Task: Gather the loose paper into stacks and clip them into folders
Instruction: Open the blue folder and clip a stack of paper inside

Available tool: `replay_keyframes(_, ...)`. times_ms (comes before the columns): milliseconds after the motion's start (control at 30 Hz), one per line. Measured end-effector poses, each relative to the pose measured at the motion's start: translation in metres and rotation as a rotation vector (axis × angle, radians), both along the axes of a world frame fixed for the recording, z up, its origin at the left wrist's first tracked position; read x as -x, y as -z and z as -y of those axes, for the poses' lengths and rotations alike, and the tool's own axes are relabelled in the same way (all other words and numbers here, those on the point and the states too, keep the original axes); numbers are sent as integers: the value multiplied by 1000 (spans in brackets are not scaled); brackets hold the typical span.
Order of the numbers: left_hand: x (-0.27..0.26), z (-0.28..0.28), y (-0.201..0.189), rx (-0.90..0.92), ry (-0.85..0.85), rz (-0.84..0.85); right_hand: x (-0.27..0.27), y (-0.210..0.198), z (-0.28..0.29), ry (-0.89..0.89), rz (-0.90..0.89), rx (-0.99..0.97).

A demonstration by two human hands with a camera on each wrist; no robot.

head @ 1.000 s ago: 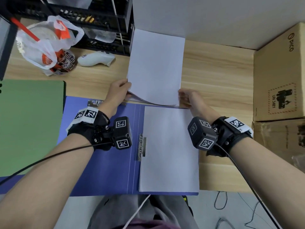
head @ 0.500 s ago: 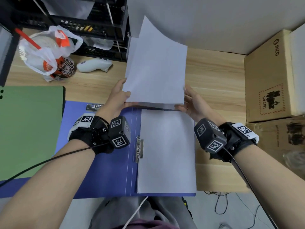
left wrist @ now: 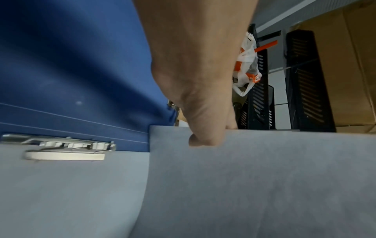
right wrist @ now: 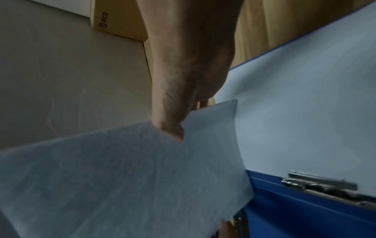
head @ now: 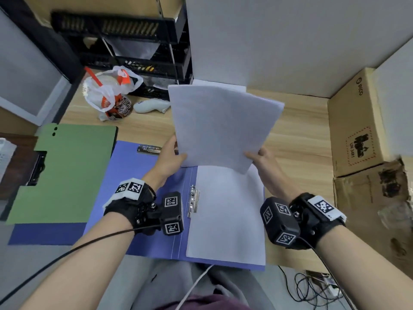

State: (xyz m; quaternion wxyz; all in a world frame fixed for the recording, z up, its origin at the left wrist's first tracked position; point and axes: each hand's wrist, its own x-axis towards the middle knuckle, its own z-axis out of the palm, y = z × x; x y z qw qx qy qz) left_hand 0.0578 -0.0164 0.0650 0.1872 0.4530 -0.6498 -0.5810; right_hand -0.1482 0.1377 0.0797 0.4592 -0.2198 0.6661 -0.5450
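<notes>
Above the open blue folder point(head: 125, 175), both hands now hold a stack of white paper point(head: 221, 126) up in the air; a moment ago its near edge lay low on the desk, so it has been lifted and tipped up; the left hand point(head: 169, 159) pinches the near left corner, thumb on top, and the right hand point(head: 261, 162) pinches the near right corner the same way. More paper point(head: 225, 215) lies flat in the right half of the folder, beside the metal clip point(head: 194, 201) near the middle fold. A green folder point(head: 64, 173) lies to the left, partly over the blue one. I think the lifted stack will be tapped straight or laid on the sheets below; it is not clipped yet, so this folder is only part done; the sheets could slide apart if the pinch is loose.
</notes>
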Motion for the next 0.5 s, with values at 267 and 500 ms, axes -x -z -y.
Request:
replay_keyframes(267,-5,-11,-39,70,-81,-114,-8,-25,5,-25,-76,14)
replay_keyframes(500,-74,17,-35,-56,-93,97,-56,-10,28,64,-35,-196)
